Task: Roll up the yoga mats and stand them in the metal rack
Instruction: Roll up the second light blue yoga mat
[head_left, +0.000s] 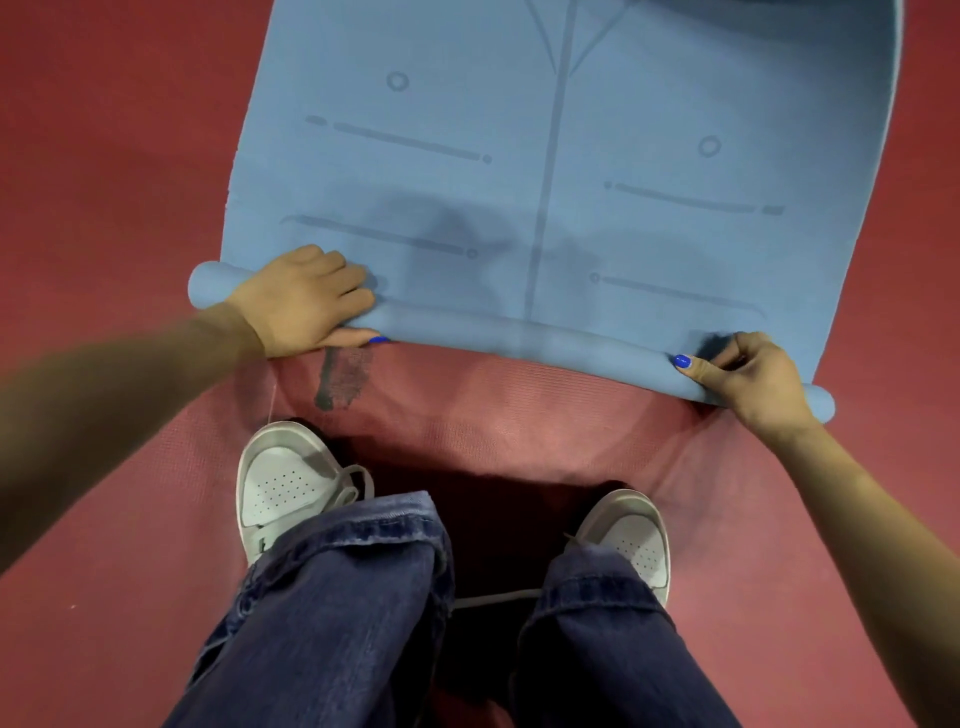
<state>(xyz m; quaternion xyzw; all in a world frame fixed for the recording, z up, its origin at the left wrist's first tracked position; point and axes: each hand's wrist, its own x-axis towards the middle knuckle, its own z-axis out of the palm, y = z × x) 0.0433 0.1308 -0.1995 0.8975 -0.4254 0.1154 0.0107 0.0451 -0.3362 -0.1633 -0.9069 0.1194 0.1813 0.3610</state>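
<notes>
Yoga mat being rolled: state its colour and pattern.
Blue yoga mat with darker alignment lines and circles; head view.

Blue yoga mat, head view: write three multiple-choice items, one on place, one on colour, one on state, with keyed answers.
1. Where does the left hand rest?
A. on the mat's rolled end
B. on a shoe
C. on a knee

2. What colour is the floor beside the blue mat?
A. green
B. red
C. white

3. How far is the mat rolled?
A. fully
B. not at all
C. only its near end

Answers: 1 A, fingers lie over the roll; 2 B, red shows on both sides; 3 C, most still lies flat; the right hand grips the roll.
</notes>
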